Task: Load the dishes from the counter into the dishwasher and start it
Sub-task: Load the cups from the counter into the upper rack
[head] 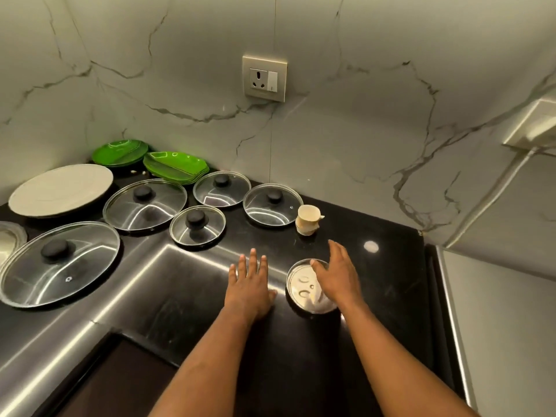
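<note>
Head view. Left hand (249, 285) flat on or just above bench (391, 290), fingers (253, 260) straight, spread, holding nothing; likely bracing. Right hand (338, 276) over small bowl (298, 285), fingers straight and relaxed, thumb at rim, no grip yet; seems a reach for the nearest dish first. Bowl near bench front, just beside left hand. Lids (144, 203), green plates (176, 167), white plate (60, 189), cup (307, 219) farther back, awaiting loading. Dishwasher not in view.

A: Colour of the counter (391, 281)?
B: Plain black. The wall (361, 115) white marble, grey veins; socket (264, 78) beige.
A: Dishes?
B: Bright green plates (176, 167), one off-white plate (60, 189), clear lids (144, 210) with black knobs (143, 194), cream cup (308, 219).
</note>
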### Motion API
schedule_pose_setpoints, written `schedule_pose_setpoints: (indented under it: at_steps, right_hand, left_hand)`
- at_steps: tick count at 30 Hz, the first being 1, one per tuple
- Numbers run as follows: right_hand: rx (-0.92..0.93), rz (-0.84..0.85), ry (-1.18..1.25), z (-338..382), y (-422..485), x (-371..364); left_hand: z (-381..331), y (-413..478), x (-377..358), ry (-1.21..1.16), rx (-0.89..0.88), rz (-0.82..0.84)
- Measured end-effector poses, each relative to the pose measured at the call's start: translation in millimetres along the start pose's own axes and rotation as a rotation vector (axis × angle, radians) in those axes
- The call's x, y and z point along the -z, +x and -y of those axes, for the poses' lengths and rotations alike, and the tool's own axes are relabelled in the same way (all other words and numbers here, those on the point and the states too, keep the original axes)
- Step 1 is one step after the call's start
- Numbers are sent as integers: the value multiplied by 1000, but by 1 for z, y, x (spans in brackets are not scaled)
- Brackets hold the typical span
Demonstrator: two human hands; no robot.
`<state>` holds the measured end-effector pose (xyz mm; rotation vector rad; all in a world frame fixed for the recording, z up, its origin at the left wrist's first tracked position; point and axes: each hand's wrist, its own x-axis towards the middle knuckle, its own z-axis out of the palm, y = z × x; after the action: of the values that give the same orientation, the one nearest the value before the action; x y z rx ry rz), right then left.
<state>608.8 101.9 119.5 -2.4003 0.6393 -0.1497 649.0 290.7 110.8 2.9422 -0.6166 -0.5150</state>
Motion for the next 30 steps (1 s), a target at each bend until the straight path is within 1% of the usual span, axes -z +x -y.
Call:
schedule_pose_setpoints:
  at_steps: [5,10,12,16,20,25,30]
  right_hand:
    - [-56,16,61,9,46,-4]
    - [-111,44,114,11,82,-18]
    - [-144,48,157,12,93,-25]
    - [-175,34,214,11,110,-40]
    - [-189,-23,292,15,125,-49]
    - [-214,-109,366,15,140,-57]
    - [-225,-176,354,18,138,-58]
  left_hand:
    - [7,54,13,15,-34,94]
    - [17,89,13,3,-77,295]
    - [22,95,13,1,-93,343]
    - [18,105,15,33,-99,409]
    - [11,111,19,83,-68,471]
    - [8,112,20,112,-58,496]
    - [3,116,19,134,-47,517]
